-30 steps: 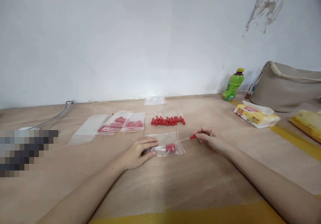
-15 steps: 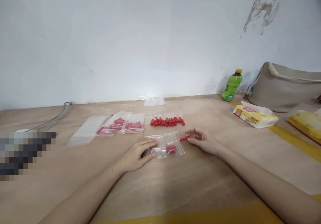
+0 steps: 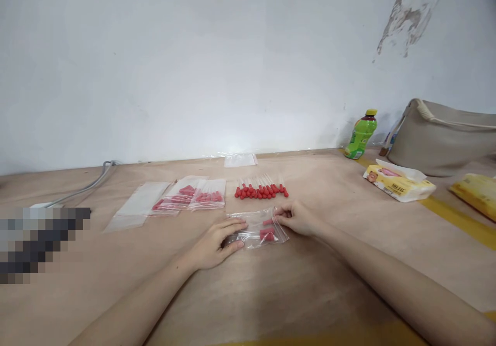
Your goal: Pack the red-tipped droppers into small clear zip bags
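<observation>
A clear zip-lock bag [image 3: 253, 220] lies flat on the table in front of me, its mouth to the right. Inside it are droppers with red rubber bulbs [image 3: 267, 234]. My left hand [image 3: 217, 242] rests on the bag's closed left end, fingers stretched out and thumb apart from them. At the mouth, my right hand [image 3: 296, 218] pinches another dropper [image 3: 268, 222] by its bulb end, which the fingers partly hide. That dropper is mostly inside the bag. Just behind lies a row of loose red-bulbed droppers [image 3: 263, 191].
Filled bags [image 3: 207, 196] and flat bags [image 3: 137, 206] lie to the left, another bag [image 3: 240, 160] by the wall. At right are a green bottle [image 3: 361, 135], a tissue pack [image 3: 399, 181], a yellow pack [image 3: 475, 193] and a beige handbag [image 3: 445, 139]. A grey cable [image 3: 87, 187] runs at far left.
My right hand has moved left to the bag's mouth, sliding the dropper further inside. The left hand stays on the bag. The view has shifted slightly.
</observation>
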Motion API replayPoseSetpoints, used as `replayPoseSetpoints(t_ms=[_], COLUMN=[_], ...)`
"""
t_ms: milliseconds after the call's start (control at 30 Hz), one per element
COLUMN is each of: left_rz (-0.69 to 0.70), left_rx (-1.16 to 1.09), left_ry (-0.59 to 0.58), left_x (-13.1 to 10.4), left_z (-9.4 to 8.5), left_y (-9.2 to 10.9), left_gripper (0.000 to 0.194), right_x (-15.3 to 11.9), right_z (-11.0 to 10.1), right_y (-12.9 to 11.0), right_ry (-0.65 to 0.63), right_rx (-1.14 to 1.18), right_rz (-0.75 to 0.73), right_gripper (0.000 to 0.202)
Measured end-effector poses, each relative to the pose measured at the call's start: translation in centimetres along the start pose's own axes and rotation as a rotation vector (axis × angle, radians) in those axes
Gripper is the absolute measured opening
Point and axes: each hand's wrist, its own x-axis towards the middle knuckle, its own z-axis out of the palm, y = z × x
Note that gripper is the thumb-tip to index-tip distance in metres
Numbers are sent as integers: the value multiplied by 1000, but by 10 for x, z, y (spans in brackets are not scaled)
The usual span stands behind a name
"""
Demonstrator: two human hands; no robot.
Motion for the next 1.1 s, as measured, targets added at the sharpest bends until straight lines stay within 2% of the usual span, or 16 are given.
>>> replayPoseSetpoints(t_ms=[100,233,300,400,467,600,700,833,1000,1100], left_rz=[-6,-6,-16,-33,-45,-53,-37,-33,-31,-31], left_rx=[4,27,34,34,31,28,28,41,51,46], left_ry=[3,7,3,-1,3,9,13,1,-10,-6], left_x=[0,0,0,-1,-1,-2,-2,-2,-3,-3], left_z=[0,0,1,2,3,4,4,3,3,3], left_y=[0,0,0,-2,-3,-5,-4,-2,-2,-3], left_gripper=[40,39,39,40,40,40,40,40,41,40], right_x=[-4,-5,0,13,22,35,36,33,31,30], right_z=[5,0,-9,-25,-33,-35,-33,-31,-30,-31], right_y=[-5,-5,3,20,29,37,39,43,45,47], right_ry=[14,-68,47,409,527,442,430,478,588,683], right_rx=[55,99,67,-61,-153,-285,-307,-299,-329,-231], right_rz=[-18,-62,-9,161,231,177,166,188,206,250], right_gripper=[22,24,24,24,26,32,28,22,25,27])
